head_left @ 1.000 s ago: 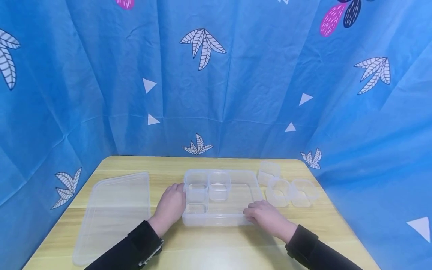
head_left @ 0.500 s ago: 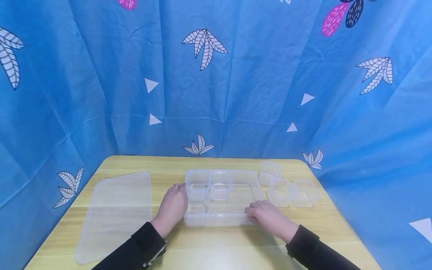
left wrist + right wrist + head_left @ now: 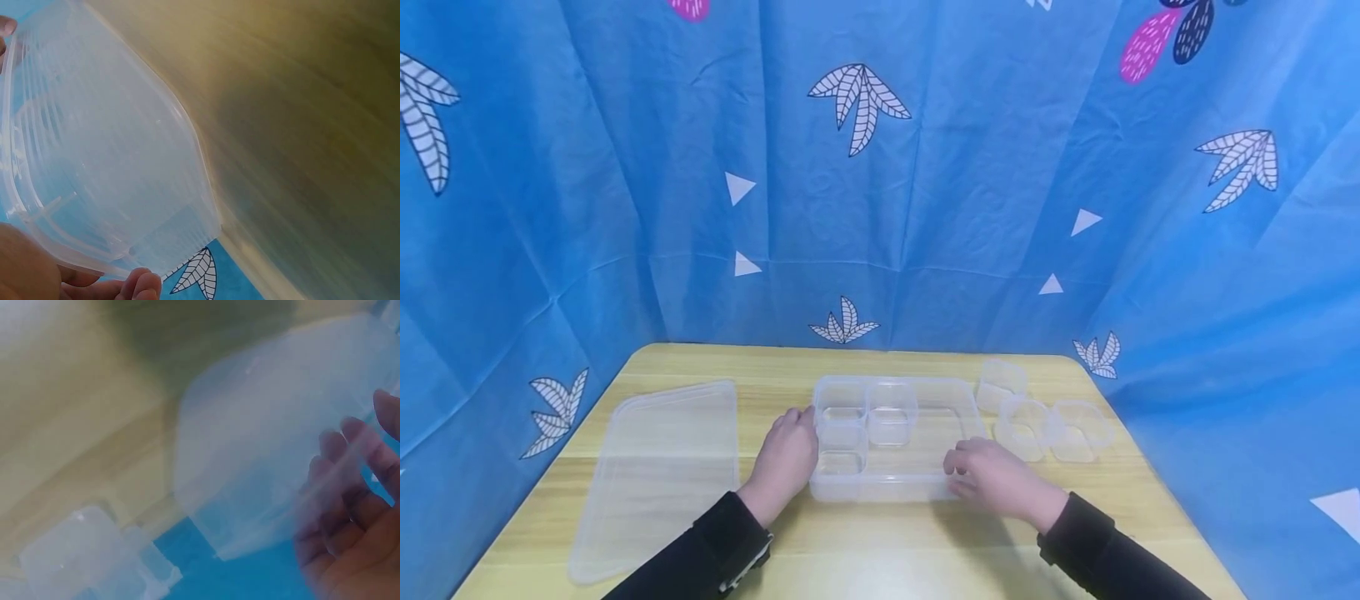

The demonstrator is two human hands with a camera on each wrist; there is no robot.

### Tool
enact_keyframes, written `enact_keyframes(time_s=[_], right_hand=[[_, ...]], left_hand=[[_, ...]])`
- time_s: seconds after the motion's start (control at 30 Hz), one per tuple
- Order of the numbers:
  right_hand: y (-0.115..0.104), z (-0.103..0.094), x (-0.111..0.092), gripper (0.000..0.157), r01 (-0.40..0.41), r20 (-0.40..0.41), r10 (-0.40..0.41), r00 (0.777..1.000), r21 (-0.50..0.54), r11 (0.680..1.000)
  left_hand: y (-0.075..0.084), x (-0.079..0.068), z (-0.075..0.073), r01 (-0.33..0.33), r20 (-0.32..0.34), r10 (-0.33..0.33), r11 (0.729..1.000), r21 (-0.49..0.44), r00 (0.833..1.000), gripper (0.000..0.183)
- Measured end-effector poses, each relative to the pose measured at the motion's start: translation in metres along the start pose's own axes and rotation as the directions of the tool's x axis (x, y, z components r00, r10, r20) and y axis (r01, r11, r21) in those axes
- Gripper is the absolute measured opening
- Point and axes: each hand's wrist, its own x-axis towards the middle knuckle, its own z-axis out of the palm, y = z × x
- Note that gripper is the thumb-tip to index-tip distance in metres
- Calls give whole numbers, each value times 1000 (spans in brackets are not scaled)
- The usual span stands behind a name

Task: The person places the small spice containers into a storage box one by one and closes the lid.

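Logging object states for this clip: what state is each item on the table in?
Box: upright, uncovered, partly filled with cups
Lid: lying flat, off the box
Three inner cups: upright, uncovered, no contents visible
Three loose cups: outside the box, orientation unclear

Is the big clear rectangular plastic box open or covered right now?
Open. The flat translucent plastic lid lies apart on the wood-patterned table, left of the clear rectangular plastic box.
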Motion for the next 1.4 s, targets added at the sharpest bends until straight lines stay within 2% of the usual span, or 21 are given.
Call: enact_keyframes(time_s=[0.3, 0.6, 0.83, 1.0, 1.13, 1.4], right_hand=[[10, -28, 3, 5, -75, -56, 76, 996, 26, 997], [30, -38, -8, 6, -137, -122, 136, 983, 0, 991], [43, -40, -16, 9, -206, -144, 199, 969, -36, 978], [51, -39, -22, 8, -269, -134, 262, 956, -38, 962], [58, -36, -25, 9, -284, -139, 275, 951, -48, 958], [70, -28, -32, 10, -309, -126, 298, 946, -79, 948]], left_hand=[[0, 1, 0, 7, -13, -7, 1000, -22, 1000, 31], [-1, 1, 2, -7, -35, 6, 1000, -1, 999, 30], [-2, 1, 3, -37, -50, 39, 998, 41, 998, 30], [-2, 1, 3, -20, -34, 21, 999, 28, 999, 30], [-1, 0, 2, 3, -15, -3, 1000, 2, 1000, 30], [0, -1, 1, 3, -10, -3, 1000, -8, 1000, 31]])
